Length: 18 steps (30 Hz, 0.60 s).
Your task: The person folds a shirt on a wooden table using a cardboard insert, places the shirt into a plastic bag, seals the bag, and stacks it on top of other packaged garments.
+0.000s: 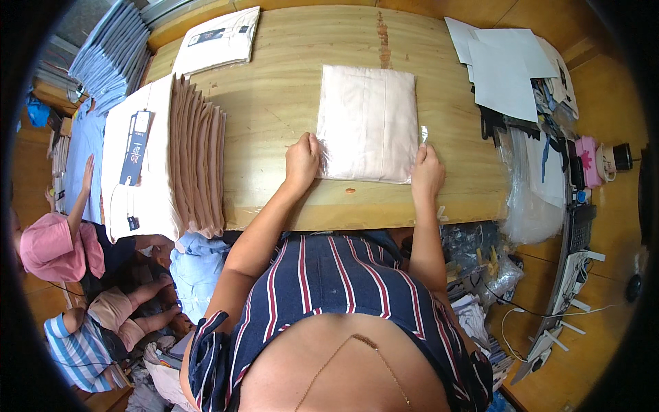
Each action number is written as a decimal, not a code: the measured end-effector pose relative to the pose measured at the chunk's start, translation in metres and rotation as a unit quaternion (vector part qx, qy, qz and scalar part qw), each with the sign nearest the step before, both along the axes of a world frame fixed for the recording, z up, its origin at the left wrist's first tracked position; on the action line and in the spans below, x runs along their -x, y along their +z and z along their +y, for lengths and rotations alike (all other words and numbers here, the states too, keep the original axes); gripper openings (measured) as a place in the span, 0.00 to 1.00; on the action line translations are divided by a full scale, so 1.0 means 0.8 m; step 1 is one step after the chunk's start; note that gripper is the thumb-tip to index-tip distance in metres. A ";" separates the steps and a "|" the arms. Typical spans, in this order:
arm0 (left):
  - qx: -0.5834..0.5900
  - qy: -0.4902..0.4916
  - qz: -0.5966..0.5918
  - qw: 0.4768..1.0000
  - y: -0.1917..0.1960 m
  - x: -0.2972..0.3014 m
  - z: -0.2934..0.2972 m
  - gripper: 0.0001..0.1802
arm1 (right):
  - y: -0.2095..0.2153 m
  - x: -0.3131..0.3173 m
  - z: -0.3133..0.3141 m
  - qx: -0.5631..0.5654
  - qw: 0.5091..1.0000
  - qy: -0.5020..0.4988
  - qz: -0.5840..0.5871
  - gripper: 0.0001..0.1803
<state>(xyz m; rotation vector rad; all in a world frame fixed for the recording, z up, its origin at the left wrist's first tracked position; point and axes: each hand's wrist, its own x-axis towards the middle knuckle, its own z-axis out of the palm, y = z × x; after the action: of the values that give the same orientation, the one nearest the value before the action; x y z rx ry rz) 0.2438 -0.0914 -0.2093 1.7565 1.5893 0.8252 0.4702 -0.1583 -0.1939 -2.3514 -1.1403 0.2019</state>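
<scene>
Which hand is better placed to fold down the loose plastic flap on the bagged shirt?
Right, probably. The right hand rests at the near right corner of the bagged shirt, just below the plastic flap; the left hand holds the opposite corner.

left hand [302, 161] fingertips tucked under the clear bag's near edge on the folded garment [367, 123], not visible. right hand [427, 172] covers that corner. tag [135, 147] on the white stack too small to read. stack of blue garments [110, 55] cut by the dark rim. clutter at right [549, 172] overlapped, unclear.
</scene>
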 end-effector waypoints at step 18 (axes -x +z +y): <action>-0.291 -0.083 0.157 0.940 0.004 0.019 0.002 0.27 | -0.029 -0.019 0.006 0.042 0.987 0.010 -0.154 0.17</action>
<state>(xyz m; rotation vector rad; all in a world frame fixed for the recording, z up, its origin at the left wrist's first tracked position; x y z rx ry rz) 0.2289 -0.0900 -0.2059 2.5133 1.4443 1.0444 0.4853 -0.1539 -0.2171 -2.5077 -1.3205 -0.1154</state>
